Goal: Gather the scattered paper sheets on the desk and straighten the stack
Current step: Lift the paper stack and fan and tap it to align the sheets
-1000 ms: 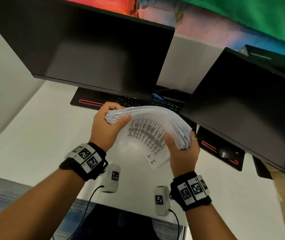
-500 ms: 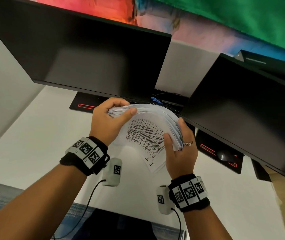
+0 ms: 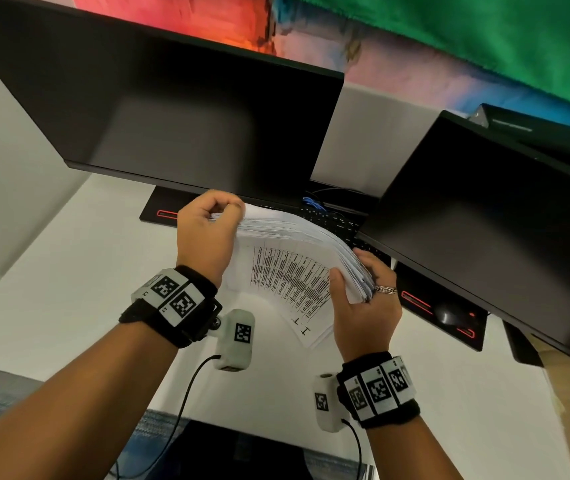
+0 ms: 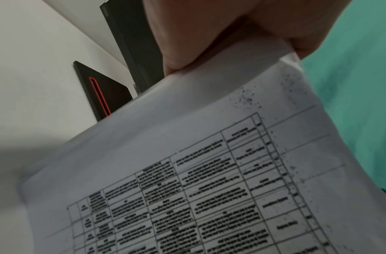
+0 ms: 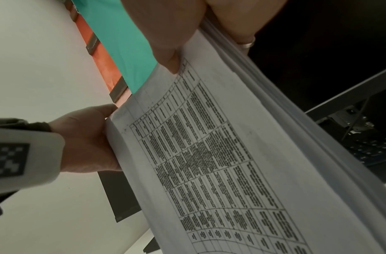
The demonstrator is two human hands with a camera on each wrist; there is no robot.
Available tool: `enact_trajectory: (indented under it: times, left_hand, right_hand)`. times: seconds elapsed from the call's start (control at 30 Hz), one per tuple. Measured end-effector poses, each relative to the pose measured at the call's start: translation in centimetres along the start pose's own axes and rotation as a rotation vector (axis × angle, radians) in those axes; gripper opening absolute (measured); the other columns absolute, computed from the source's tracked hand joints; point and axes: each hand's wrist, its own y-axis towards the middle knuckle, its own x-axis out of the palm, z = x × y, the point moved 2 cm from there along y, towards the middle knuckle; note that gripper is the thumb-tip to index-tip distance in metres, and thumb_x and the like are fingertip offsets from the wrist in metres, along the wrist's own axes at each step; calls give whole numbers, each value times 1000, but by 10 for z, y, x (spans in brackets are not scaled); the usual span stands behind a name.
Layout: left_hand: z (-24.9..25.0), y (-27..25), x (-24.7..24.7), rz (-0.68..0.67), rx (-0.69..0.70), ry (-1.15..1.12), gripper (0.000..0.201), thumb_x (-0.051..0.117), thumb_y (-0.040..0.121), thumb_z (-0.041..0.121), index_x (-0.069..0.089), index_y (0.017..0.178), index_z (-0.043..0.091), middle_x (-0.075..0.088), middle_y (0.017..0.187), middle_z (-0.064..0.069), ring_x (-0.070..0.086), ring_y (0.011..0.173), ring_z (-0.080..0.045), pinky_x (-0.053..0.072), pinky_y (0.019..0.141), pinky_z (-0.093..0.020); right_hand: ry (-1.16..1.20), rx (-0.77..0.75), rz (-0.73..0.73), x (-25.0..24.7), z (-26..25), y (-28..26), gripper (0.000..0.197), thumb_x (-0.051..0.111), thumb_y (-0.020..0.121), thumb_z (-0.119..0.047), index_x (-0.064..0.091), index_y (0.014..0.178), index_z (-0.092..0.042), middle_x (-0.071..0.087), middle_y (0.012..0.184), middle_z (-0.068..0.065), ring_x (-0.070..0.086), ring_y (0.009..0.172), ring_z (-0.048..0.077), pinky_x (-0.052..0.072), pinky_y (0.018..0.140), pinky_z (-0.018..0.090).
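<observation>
White desk (image 3: 69,271), paper stack (image 3: 294,237) between hands

Black wristbands (image 3: 172,306) carrying checkered tags, cabled grey cameras (image 3: 235,339), seemingly silver ring (image 3: 385,290).

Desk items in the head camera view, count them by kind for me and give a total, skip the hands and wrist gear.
Monitors: 2, one left, one right
Paper stack: 1, held up by both hands
Keyboard: 1
Mouse: 1
Black mat with red trim: 1
Total: 6
</observation>
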Motion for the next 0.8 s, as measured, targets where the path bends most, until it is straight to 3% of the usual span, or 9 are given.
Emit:
enact_trajectory:
  times: [0.07, 0.2, 0.33, 0.4, 0.5, 0.6, 0.7, 0.77, 0.8]
  left_hand:
    - [-3, 2, 0, 7, -3, -2, 28, 57, 86, -4, 64, 70, 18, 63, 74, 5, 56, 71, 1, 46, 72, -14]
    - [-8, 5, -4, 80, -48, -55, 27, 52, 81, 6, 58, 66, 28, 67, 78, 5, 61, 81, -15, 51, 82, -36]
    - [-9, 4, -3, 106, -49, -78, 21, 50, 81, 12, 56, 70, 29, 65, 80, 3, 60, 83, -19, 51, 84, -42]
    - [-7, 0, 0, 55, -1, -69, 12, 56, 86, 17, 59, 78, 25, 66, 83, -4, 61, 83, -21, 50, 83, -37]
    - [-7, -1, 4, -19, 101, 12, 5, 68, 90, 10, 63, 91, 11, 62, 84, 3, 58, 79, -1, 47, 80, -17]
    - [-11, 7, 2, 17, 66, -7, 10, 65, 90, 7, 67, 85, 16, 64, 82, 5, 59, 80, -4, 49, 83, -25]
    - [-12, 10, 2, -20, 54, -41, 7, 63, 92, 14, 65, 98, 14, 66, 84, 2, 62, 82, -5, 50, 88, -29]
    - [-13, 10, -1, -166, 60, -93, 36, 71, 84, 24, 55, 116, 22, 67, 95, -3, 64, 88, -5, 52, 85, -23]
    - [-17, 11, -5, -267, 58, -102, 55, 79, 77, 25, 48, 123, 26, 66, 102, -7, 65, 91, -6, 53, 83, -21]
  right_hand:
    - [-21, -13, -24, 2, 0, 1, 42, 73, 87, -19, 56, 125, -17, 65, 118, 4, 67, 104, 17, 62, 75, 41]
    - [-69, -63, -42, 3, -1, 2, 42, 70, 90, -19, 55, 129, -18, 65, 118, 5, 66, 102, 17, 62, 77, 40]
    - [-51, -35, -45, 4, 1, 2, 40, 70, 91, -19, 54, 127, -23, 64, 113, -2, 68, 98, 17, 62, 73, 41]
    - [-55, -79, -41, 5, -1, 3, 46, 69, 91, -14, 49, 131, -25, 59, 118, -6, 66, 103, 15, 62, 78, 37]
    - [-108, -173, -54, 5, -3, 3, 43, 67, 91, -10, 52, 131, -17, 57, 119, -6, 60, 105, 8, 60, 80, 31]
    - [-103, -103, -29, 4, 0, 3, 37, 68, 91, -15, 56, 126, -17, 65, 115, 3, 64, 100, 13, 62, 77, 38]
    - [-6, 0, -32, 3, -4, 1, 43, 70, 90, -16, 51, 122, -37, 65, 109, -12, 69, 99, 14, 62, 74, 42]
    - [133, 121, -28, 2, -5, 1, 59, 73, 87, -10, 45, 123, -46, 68, 102, -22, 71, 98, 10, 62, 77, 37]
    - [211, 191, -24, 1, -5, 1, 66, 75, 84, -5, 42, 128, -41, 71, 99, -22, 72, 96, 9, 62, 78, 33]
